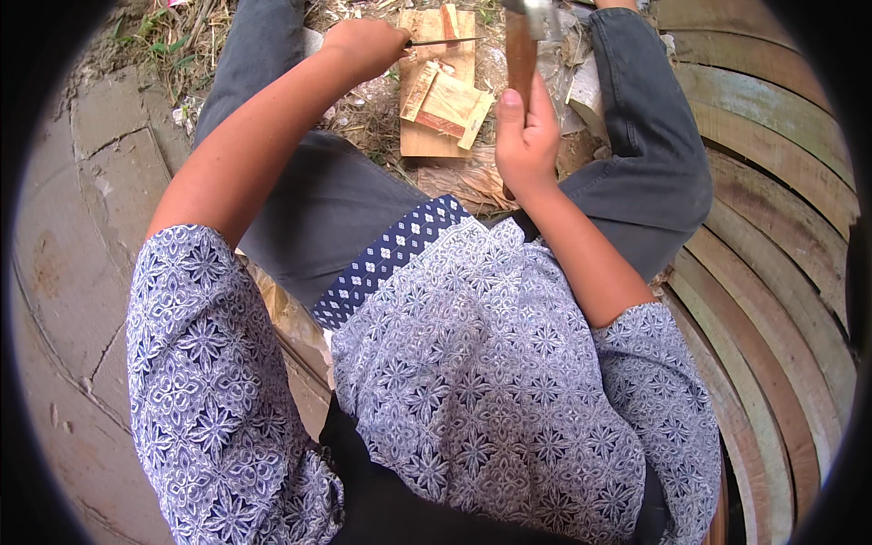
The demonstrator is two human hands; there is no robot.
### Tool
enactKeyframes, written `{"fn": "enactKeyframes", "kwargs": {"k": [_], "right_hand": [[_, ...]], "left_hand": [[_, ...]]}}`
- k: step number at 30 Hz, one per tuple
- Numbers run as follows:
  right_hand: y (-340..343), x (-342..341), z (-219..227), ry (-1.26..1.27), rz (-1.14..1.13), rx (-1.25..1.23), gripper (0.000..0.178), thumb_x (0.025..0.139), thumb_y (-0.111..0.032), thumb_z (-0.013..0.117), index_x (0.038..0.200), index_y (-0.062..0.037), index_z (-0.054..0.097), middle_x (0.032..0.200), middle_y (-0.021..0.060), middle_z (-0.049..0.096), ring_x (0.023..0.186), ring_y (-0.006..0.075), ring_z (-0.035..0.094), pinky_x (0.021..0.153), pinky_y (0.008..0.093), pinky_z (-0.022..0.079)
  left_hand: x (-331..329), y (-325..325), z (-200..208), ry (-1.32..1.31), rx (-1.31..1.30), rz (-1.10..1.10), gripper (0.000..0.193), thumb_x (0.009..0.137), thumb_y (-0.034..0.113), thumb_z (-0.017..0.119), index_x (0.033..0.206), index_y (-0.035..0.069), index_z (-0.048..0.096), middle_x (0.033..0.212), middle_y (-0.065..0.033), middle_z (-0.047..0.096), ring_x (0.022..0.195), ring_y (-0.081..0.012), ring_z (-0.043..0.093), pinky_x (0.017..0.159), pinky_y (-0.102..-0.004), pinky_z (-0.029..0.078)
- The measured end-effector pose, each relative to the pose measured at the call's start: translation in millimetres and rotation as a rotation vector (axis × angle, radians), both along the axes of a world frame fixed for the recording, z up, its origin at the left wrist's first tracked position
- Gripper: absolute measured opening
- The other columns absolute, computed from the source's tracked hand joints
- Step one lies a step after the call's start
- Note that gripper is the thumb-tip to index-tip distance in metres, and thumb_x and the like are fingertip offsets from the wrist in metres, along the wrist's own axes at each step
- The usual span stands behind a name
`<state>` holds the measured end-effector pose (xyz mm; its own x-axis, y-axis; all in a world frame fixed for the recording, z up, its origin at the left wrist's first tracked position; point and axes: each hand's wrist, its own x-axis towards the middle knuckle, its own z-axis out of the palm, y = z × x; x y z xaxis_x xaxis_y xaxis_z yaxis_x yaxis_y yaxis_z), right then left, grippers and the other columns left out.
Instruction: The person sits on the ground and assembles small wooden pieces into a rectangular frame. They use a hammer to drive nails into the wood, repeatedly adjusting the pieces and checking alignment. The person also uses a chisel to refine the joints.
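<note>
My right hand (529, 141) is wrapped round the wooden handle of a hammer (520, 59), held upright with its metal head at the top edge of the picture. My left hand (366, 47) is closed on a thin dark metal tool (445, 41), which points right across a board; its handle is hidden in my fist, so I cannot tell its exact kind. Between my hands lies the flat pale wooden board (427, 143). On it rests a small wooden piece with crosswise end strips (447, 102). A narrow reddish wood offcut (450, 25) sits at the board's far end.
My bent legs in dark grey trousers (304, 204) frame the work on both sides. Wood shavings, dry scraps and plastic litter the ground (363, 113). Stacked wooden planks (772, 154) curve along the right, and grey paving slabs (82, 272) cover the left.
</note>
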<state>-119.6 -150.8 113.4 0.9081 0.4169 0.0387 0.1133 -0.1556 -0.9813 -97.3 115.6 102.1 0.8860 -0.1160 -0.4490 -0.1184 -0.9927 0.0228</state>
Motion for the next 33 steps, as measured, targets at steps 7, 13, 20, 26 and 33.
{"fn": "enactKeyframes", "kwargs": {"k": [7, 13, 20, 26, 33], "right_hand": [[1.3, 7.4, 14.5, 0.172, -0.014, 0.028, 0.042, 0.110, -0.022, 0.050, 0.149, -0.0051, 0.049, 0.078, -0.0035, 0.052, 0.062, 0.0008, 0.043, 0.053, 0.0189, 0.034], [2.1, 0.2, -9.2, 0.021, -0.032, -0.147, 0.048, 0.108, -0.025, 0.054, 0.151, -0.0027, 0.047, 0.086, 0.0022, 0.060, 0.073, 0.0068, 0.054, 0.065, 0.0249, 0.043], [9.0, -4.3, 36.5, 0.067, -0.054, 0.022, 0.044, 0.108, -0.023, 0.055, 0.148, -0.0031, 0.051, 0.083, 0.0003, 0.059, 0.069, 0.0057, 0.052, 0.061, 0.0234, 0.042], [-0.6, 7.6, -6.5, 0.195, -0.018, -0.203, 0.043, 0.107, -0.019, 0.054, 0.145, -0.0008, 0.053, 0.104, 0.0099, 0.066, 0.092, 0.0135, 0.061, 0.082, 0.0289, 0.047], [0.3, 4.4, 7.4, 0.016, -0.016, -0.138, 0.044, 0.106, -0.017, 0.053, 0.145, 0.0026, 0.052, 0.118, 0.0154, 0.070, 0.109, 0.0209, 0.067, 0.095, 0.0346, 0.050]], "left_hand": [[-2.2, -6.2, 12.5, 0.071, 0.034, 0.056, 0.029, 0.103, 0.035, 0.056, 0.116, 0.014, 0.070, 0.106, -0.0139, 0.076, 0.100, -0.0338, 0.074, 0.082, -0.0478, 0.060], [4.5, -0.7, 0.1, 0.000, -0.012, -0.011, 0.034, 0.103, 0.039, 0.056, 0.112, 0.008, 0.066, 0.092, -0.0179, 0.074, 0.089, -0.0388, 0.074, 0.074, -0.0522, 0.059], [-5.4, 5.9, -1.5, 0.023, -0.027, 0.016, 0.034, 0.104, 0.040, 0.055, 0.112, 0.009, 0.066, 0.092, -0.0179, 0.074, 0.090, -0.0381, 0.074, 0.075, -0.0523, 0.058], [5.2, 1.6, 2.1, 0.066, 0.008, -0.010, 0.034, 0.105, 0.040, 0.054, 0.112, 0.009, 0.066, 0.094, -0.0170, 0.074, 0.090, -0.0384, 0.074, 0.076, -0.0523, 0.058], [6.7, 2.4, 5.5, 0.064, -0.010, 0.001, 0.034, 0.104, 0.039, 0.054, 0.112, 0.009, 0.067, 0.097, -0.0176, 0.074, 0.092, -0.0380, 0.074, 0.077, -0.0510, 0.059]]}}
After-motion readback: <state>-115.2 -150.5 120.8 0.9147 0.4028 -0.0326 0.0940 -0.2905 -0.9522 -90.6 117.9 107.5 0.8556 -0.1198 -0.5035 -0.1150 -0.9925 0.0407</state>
